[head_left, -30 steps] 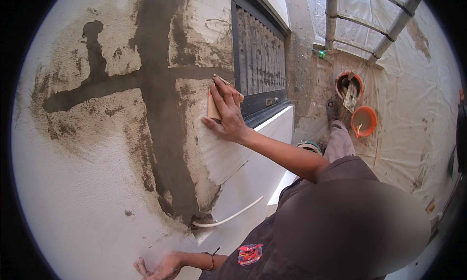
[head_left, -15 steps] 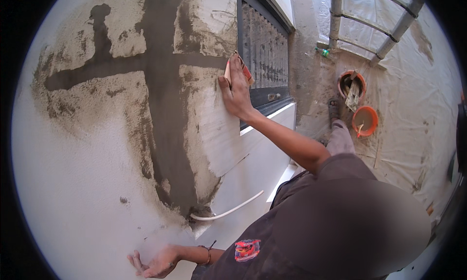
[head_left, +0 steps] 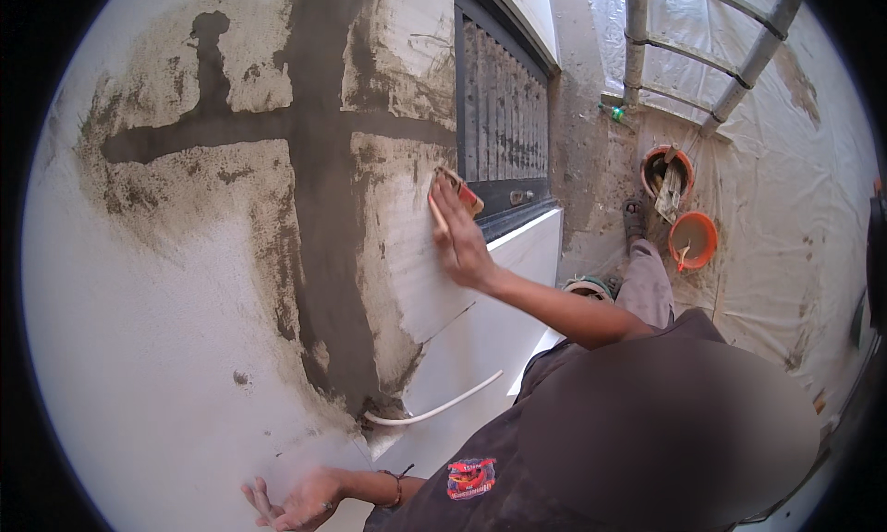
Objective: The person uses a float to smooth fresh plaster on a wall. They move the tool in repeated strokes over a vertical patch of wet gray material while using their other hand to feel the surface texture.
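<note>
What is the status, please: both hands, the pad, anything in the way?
Right hand pressing pad to wall. Left hand open, empty. Dark frame close beside pad.

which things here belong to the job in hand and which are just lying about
In the job: block, in the right hand; smeared wall.

Seemingly lying about: ladder; green bottle; upper bucket and lower bucket, untouched, though they may serve the job.
</note>
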Demonstrator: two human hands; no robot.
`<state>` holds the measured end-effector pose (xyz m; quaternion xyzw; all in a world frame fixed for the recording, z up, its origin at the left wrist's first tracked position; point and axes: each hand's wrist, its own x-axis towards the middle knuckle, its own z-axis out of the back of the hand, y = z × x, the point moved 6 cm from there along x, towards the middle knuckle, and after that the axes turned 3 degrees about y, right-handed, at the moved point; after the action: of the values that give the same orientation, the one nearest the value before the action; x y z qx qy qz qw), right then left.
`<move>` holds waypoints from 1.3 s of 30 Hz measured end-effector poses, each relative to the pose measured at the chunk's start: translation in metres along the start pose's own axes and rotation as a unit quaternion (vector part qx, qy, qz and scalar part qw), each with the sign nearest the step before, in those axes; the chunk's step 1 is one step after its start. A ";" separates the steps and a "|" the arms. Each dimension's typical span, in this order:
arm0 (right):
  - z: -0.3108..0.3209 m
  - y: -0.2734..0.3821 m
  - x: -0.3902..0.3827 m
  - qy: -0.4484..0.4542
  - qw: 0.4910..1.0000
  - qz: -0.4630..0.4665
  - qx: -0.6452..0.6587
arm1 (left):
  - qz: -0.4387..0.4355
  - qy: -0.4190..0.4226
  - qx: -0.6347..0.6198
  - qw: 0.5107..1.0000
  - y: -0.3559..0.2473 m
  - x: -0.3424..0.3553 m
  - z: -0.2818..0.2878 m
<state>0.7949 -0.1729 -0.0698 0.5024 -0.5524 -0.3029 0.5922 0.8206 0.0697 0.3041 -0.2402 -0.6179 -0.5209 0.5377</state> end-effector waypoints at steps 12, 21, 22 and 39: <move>0.032 -0.045 0.082 -0.086 0.996 -0.033 -0.019 | 0.047 0.002 0.073 0.996 0.001 0.000 0.005; 0.033 -0.044 0.084 -0.079 0.994 -0.067 -0.044 | 0.088 -0.007 0.076 0.993 -0.004 0.003 0.000; 0.029 -0.043 0.080 -0.094 0.994 -0.051 -0.033 | 0.086 -0.009 0.078 0.993 -0.006 0.004 -0.001; 0.030 -0.030 0.093 -0.047 0.997 -0.066 0.003 | 0.148 -0.004 0.123 0.981 -0.022 0.006 -0.004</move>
<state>0.7908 -0.2750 -0.0686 0.5245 -0.5462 -0.3632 0.5428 0.8019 0.0575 0.3006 -0.2631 -0.6368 -0.3551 0.6318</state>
